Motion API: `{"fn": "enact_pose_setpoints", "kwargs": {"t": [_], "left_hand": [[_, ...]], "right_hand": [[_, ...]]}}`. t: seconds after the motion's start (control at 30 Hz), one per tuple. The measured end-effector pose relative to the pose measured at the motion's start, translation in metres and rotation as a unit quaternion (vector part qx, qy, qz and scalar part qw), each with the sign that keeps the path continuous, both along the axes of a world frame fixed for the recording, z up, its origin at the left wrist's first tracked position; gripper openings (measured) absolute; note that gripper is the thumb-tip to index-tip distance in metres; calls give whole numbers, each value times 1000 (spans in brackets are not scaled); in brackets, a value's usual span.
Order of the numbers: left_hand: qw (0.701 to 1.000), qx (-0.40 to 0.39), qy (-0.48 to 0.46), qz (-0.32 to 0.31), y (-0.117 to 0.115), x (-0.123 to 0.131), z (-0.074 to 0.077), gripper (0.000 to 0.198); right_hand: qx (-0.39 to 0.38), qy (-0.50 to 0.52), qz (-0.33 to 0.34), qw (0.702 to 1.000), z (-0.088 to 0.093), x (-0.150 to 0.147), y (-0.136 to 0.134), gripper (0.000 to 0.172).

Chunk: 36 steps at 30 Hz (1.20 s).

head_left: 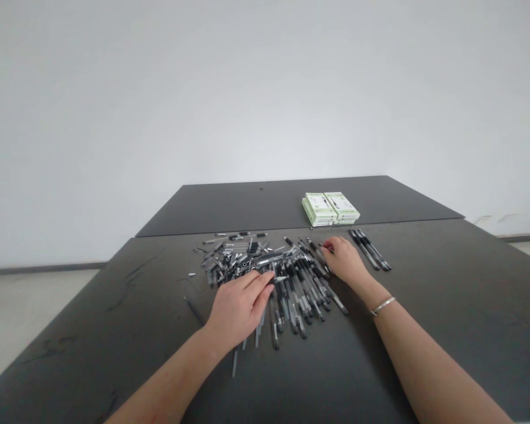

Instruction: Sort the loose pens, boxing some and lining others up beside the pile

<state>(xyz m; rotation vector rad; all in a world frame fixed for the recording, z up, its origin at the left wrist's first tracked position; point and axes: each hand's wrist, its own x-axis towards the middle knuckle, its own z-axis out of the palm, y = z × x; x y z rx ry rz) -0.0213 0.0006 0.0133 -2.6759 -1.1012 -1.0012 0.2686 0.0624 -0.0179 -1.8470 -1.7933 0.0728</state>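
Note:
A heap of black-and-clear pens and pen parts (287, 277) lies spread over the middle of a dark table (446, 294). My left hand (241, 306) rests flat on the near left side of the heap, fingers stretched out over the pens. My right hand (344, 259) sits at the heap's right edge, fingers curled down onto the pens; what they pinch is hidden. A silver bracelet (383, 305) is on my right wrist.
A small row of assembled pens (371, 249) lies apart, right of my right hand. Two green-and-white boxes (330, 208) stand side by side farther back. A single thin rod (193, 310) lies left of my left hand. A white wall rises behind.

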Motion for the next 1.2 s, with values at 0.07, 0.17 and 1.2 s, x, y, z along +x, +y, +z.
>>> {"fn": "enact_pose_setpoints", "kwargs": {"t": [0.07,0.17,1.2], "left_hand": [[1000,-4,0,2,0,0,0,29],[1000,-3,-4,4,1,-1,-1,30],[1000,2,23,-3,2,-3,1,30]], "right_hand": [[-5,74,42,996,10,-12,-8,19],[-59,340,212,914,26,-34,-25,26],[-7,281,371,885,44,-64,-54,22]]}}
